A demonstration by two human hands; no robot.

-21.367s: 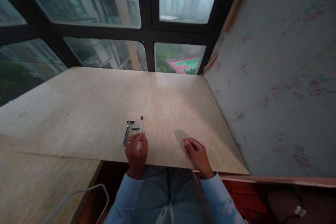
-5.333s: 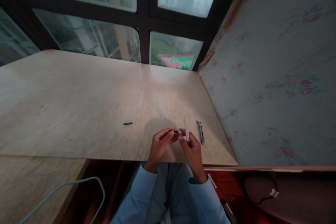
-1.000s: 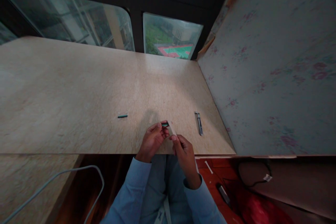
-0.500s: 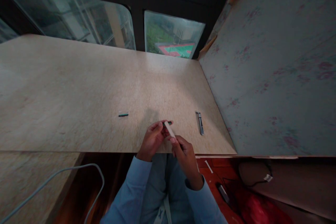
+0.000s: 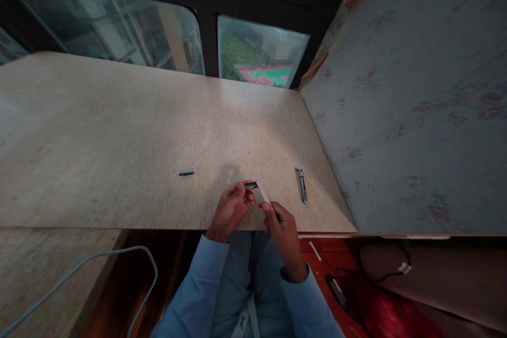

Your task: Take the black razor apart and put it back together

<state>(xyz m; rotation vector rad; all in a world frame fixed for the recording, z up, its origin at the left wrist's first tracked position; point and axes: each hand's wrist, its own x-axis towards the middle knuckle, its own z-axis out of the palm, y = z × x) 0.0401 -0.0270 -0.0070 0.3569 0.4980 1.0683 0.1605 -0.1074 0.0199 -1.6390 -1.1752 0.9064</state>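
My left hand (image 5: 230,210) is closed, pinching a small dark piece with a green stripe (image 5: 250,185) between thumb and fingers. It looks like a razor cartridge, but it is too small to be sure. In my right hand (image 5: 280,226), thumb and fingers are closed on the lower end of a pale flat stick (image 5: 263,193). The stick's upper end meets or nearly meets the right end of the dark piece; whether they touch I cannot tell. To the right lies a silver and black razor handle (image 5: 303,187). A similar dark green strip (image 5: 186,173) rests on the left, seemingly on clear plastic.
Both hands are over the front edge of a beige marbled counter (image 5: 119,137). A dark-framed window (image 5: 209,37) is behind it, and a floral wall panel (image 5: 412,95) bounds the right. A grey cable (image 5: 99,254) curves at lower left.
The pale stick's tip has moved right, from across the dark piece to its right end. My right hand has shifted slightly right; my left hand has stayed nearly still.
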